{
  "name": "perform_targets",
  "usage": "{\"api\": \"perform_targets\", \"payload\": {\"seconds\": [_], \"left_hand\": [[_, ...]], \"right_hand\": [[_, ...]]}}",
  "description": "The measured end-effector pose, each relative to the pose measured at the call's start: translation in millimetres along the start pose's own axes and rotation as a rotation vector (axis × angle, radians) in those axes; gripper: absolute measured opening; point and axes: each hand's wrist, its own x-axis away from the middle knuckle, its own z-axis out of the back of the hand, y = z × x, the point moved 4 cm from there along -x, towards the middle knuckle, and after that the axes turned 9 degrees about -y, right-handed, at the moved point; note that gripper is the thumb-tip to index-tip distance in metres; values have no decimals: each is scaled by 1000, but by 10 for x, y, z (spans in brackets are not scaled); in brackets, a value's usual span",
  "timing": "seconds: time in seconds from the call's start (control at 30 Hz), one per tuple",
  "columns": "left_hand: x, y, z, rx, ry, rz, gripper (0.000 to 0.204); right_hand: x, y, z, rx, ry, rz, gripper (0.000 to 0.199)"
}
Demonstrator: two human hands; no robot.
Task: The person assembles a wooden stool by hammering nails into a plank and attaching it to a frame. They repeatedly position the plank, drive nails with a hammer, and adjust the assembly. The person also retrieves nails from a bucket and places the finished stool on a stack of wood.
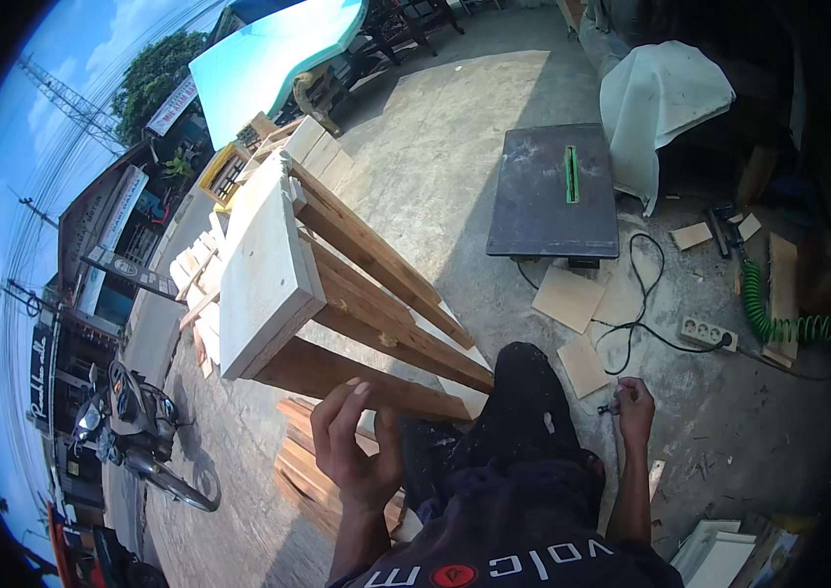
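Observation:
My left hand (354, 436) is raised with fingers apart and nothing in it, close to the lower rail of a long wooden frame (366, 377). Whether its fingertips touch the wood I cannot tell. The frame has brown rails and a pale board (268, 284) across its near left end, and it stretches toward my knees. At the right, my right hand (637, 410) is closed beside my leg. A small dark piece (608, 409) shows at its fingertips, too small to name.
Ahead stands a dark table saw (548, 196) with a green slot insert. Right of it lie a white power strip (707, 333), black cables, a green coiled hose (763, 314) and board offcuts (568, 299). Timber strips (307, 470) lie below the frame. A motorcycle (141, 431) stands left.

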Motion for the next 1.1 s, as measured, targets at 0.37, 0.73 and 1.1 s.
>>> {"api": "perform_targets", "payload": {"seconds": [0.37,0.73,1.1], "left_hand": [[-453,254,-195,14,-539,-253,37],[-1636,-714,1042,802,-150,161,30],[-1997,-1411,600,771,-248,460,40]], "right_hand": [[822,-2817,-1446,-167,-1028,557,32],[124,1307,320,1093,-97,-589,56],[321,1409,339,889,57,-306,45]]}}
